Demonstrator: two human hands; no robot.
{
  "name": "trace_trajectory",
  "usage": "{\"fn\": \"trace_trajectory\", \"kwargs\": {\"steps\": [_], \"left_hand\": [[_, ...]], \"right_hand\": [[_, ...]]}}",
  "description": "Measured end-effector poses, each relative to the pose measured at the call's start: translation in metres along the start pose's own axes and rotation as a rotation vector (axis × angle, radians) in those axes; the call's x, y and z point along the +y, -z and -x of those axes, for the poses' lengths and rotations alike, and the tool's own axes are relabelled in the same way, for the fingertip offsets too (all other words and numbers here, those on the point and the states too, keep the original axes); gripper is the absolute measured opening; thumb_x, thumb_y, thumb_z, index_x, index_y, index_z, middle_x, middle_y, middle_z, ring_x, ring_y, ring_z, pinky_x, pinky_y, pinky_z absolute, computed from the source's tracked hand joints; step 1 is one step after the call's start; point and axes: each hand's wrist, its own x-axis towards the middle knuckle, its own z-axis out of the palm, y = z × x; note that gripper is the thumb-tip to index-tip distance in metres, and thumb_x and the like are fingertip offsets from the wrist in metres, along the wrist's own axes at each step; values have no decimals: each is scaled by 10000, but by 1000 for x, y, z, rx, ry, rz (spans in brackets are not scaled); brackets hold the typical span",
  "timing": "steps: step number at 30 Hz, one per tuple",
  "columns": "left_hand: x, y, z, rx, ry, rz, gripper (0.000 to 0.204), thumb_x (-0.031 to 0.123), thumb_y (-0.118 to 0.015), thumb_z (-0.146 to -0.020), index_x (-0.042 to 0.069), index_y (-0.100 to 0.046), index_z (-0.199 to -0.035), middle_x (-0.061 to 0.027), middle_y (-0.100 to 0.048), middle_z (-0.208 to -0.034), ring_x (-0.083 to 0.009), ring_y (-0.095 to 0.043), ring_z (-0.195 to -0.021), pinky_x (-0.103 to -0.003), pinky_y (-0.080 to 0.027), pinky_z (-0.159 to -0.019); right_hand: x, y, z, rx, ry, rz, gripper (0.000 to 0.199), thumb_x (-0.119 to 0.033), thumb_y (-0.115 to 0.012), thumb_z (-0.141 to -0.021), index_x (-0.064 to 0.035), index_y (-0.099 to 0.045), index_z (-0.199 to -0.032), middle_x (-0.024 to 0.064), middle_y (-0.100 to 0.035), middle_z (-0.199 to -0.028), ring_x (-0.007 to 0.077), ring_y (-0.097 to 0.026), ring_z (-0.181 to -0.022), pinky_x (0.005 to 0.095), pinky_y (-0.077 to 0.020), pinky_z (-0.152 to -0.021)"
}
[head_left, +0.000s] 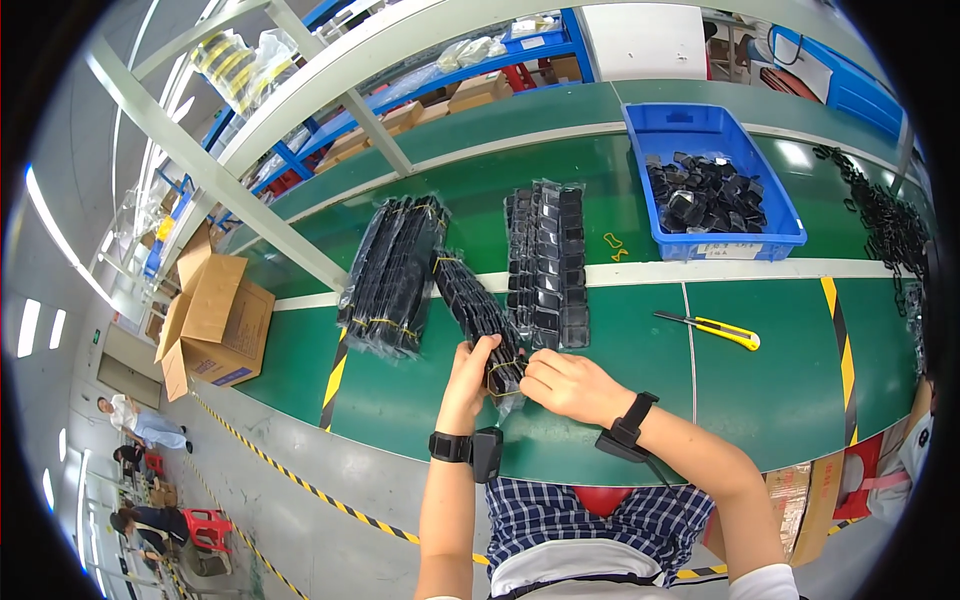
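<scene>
A long bundle of black strips (474, 298) in clear plastic, with yellow rubber bands around both ends, lies slanted near the table's front edge. My left hand (466, 382) is closed around its near end, thumb on top. At the right side of that end, my right hand (572, 386) has its fingers curled in a pinch by the yellow band; what exactly they grip is hidden. Left of the bundle rests a larger banded stack of black strips (388, 270). Beyond my right hand, more black strips (545, 262) with square pockets lie side by side, unbanded.
A yellow box cutter (725, 331) lies right of my hands, blade out. Loose yellow rubber bands (613, 246) lie near a blue bin (790, 238) of small black pieces. Black chain-like parts (885, 215) pile at the far right. An open cardboard box (232, 318) stands left.
</scene>
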Motion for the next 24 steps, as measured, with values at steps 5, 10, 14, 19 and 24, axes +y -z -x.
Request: {"fn": "trace_trajectory", "kwargs": {"steps": [5, 10, 14, 19, 24], "left_hand": [[-3, -9, 5, -56, -8, 289, 355, 282, -714, -917, 0, -553, -1060, -67, -656, -912, -173, -650, -734, -323, -557, -658], [-3, -12, 7, -81, -25, 453, 266, 257, -695, -930, 34, -574, -1010, -43, -655, -894, -177, -664, -744, -335, -572, -675], [-9, -7, 3, -86, -38, 455, 256, 278, -658, -933, 43, -617, -1025, -55, -693, -896, -192, -693, -757, -344, -587, -697], [-16, 3, -2, -113, 25, 516, 225, 256, -673, -948, 52, -624, -1030, -38, -684, -935, -169, -685, -799, -337, -587, -720], [-17, 0, 1, -137, 39, 518, 247, 261, -665, -953, 44, -639, -1066, -50, -703, -983, -174, -700, -840, -341, -598, -745]], "right_hand": [[5, 5, 1, -10, 30, 22, 135, -67, -678, -747, -79, -576, -835, 28, -583, -879, 192, -632, -908, 293, -595, -718], [4, 5, 2, -28, -34, -6, 140, -87, -691, -746, -81, -620, -867, 28, -608, -895, 192, -649, -935, 311, -598, -728], [9, 10, 0, -38, 56, 36, 125, -111, -688, -770, -94, -608, -864, 19, -611, -906, 180, -637, -915, 309, -590, -795], [24, 26, -10, -28, 294, 151, 155, -138, -702, -771, -109, -633, -906, 2, -635, -968, 179, -650, -983, 325, -592, -877], [33, 28, -9, -24, 314, 179, 164, -143, -696, -774, -128, -634, -925, -7, -638, -990, 177, -648, -995, 332, -590, -912]]}}
